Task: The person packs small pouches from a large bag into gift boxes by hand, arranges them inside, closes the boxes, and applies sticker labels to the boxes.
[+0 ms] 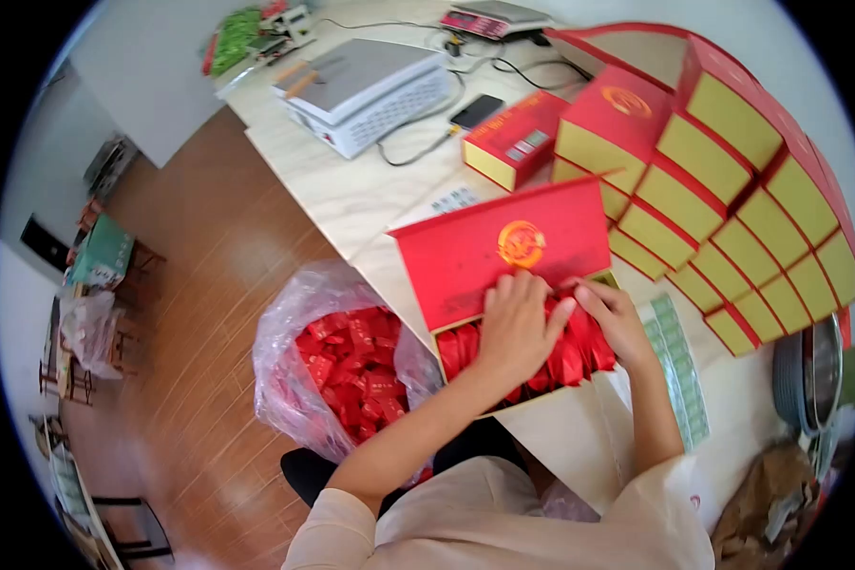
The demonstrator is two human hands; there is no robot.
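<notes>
An open red gift box (503,249) with a gold emblem inside its raised lid sits at the table's edge. Shiny red packets (567,359) fill it in a row. My left hand (521,323) lies over the middle of the row, its fingers stretched toward the lid and its thumb apart. At the box's right end, my right hand (614,315) has its fingers bent around the top of a red packet; the exact grip is partly hidden. Below the table edge, left of the box, a clear plastic bag (285,356) holds many loose red packets (356,366).
Closed red-and-yellow boxes (670,204) are stacked at the right, with another box (515,138) beside them. Farther back are a phone (477,111), a white-and-grey machine (361,90), cables and a scale (494,19). A green-white sticker sheet (675,370) lies right of the open box.
</notes>
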